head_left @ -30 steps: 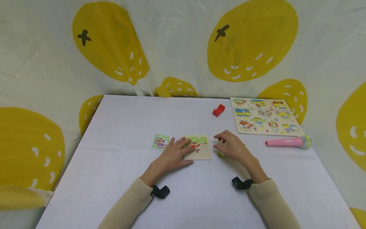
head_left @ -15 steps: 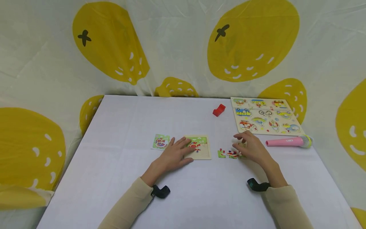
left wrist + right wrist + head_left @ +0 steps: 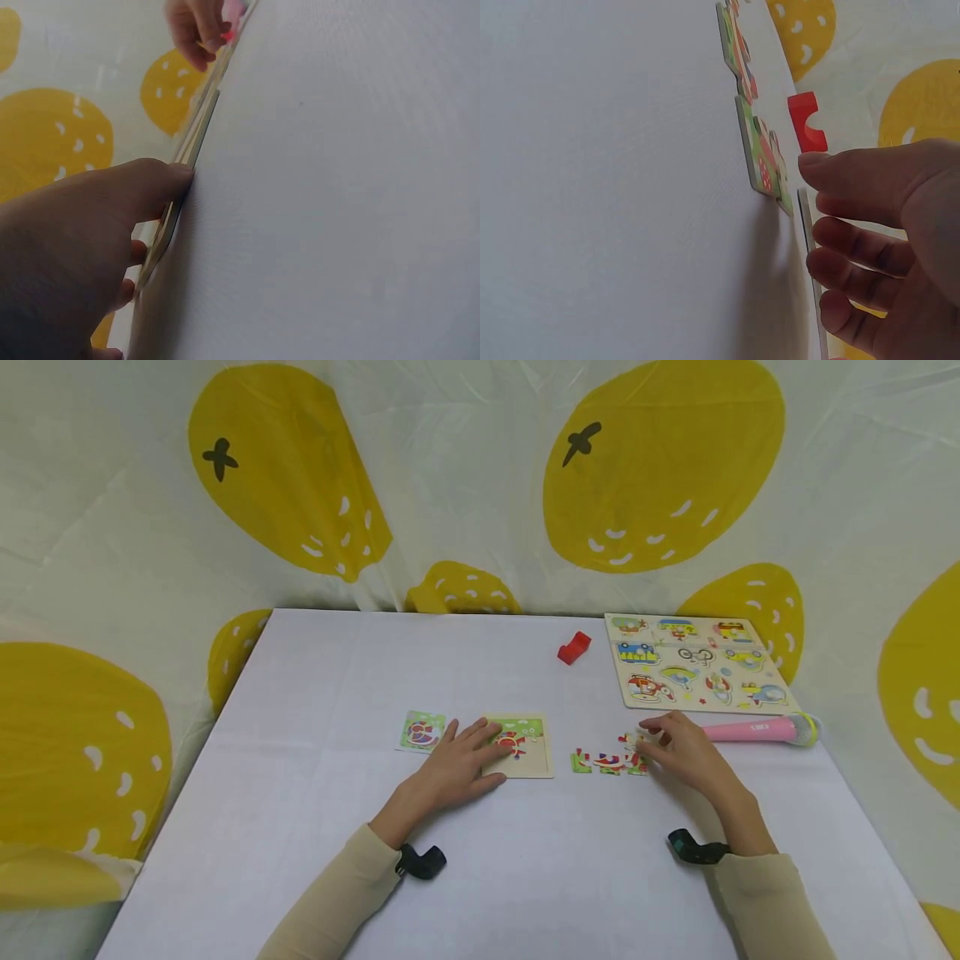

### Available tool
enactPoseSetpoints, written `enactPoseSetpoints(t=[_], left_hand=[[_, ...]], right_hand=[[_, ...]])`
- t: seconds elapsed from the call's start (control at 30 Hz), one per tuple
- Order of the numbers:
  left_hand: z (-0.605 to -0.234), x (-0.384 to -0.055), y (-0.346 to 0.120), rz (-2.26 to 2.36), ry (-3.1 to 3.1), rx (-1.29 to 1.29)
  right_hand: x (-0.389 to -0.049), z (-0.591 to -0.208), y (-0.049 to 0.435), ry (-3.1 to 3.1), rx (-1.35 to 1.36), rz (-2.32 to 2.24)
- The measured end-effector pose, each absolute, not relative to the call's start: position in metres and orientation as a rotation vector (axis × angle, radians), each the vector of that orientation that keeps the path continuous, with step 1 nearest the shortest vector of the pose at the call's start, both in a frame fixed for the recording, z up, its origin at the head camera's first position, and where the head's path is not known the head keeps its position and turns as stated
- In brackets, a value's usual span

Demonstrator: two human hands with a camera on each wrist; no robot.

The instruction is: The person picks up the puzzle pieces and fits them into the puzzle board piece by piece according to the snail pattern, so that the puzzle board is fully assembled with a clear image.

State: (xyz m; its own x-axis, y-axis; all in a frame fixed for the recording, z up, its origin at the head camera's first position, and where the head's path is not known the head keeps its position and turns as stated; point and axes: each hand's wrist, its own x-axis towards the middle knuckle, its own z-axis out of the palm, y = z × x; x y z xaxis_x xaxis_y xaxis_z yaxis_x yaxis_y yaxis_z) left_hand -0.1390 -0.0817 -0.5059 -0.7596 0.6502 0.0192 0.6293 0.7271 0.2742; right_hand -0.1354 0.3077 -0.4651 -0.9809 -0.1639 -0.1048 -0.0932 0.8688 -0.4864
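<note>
My left hand (image 3: 453,770) rests with its fingers spread on a small wooden puzzle board (image 3: 534,767). A green strip and part of a red picture are fitted in its upper half; the hand covers its left side. In the left wrist view the thumb touches the board's edge (image 3: 196,142). Several loose jigsaw pieces (image 3: 609,763), red, green and white, lie in a row right of the board. My right hand (image 3: 693,764) is at the right end of that row, its fingers loosely bent. The right wrist view shows nothing between them, with pieces (image 3: 756,154) beside the thumb.
A small picture card (image 3: 421,732) lies left of the board. Toward the back are a red block (image 3: 574,648) with a curved notch and a large vehicle puzzle board (image 3: 701,664). A pink toy microphone (image 3: 753,730) lies beyond my right hand, which partly hides its handle end.
My right hand has moved rightward along the loose pieces, uncovering the row, and now overlaps the microphone's handle end. My left hand has stayed on the board.
</note>
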Motion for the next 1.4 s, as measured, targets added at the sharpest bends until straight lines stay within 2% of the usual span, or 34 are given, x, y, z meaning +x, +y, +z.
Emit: enactPoseSetpoints(t=[0.5, 1.0, 1.4], left_hand=[[-0.505, -0.139, -0.081, 0.425, 2.841, 1.048], [-0.504, -0.139, -0.081, 0.414, 2.841, 1.049], [-0.506, -0.139, -0.082, 0.416, 2.844, 1.048]], right_hand=[[-0.138, -0.472, 0.313, 2.860, -0.229, -0.729], [-0.136, -0.473, 0.316, 2.921, -0.111, -0.877], [-0.141, -0.464, 0.292, 2.951, -0.188, -0.960]])
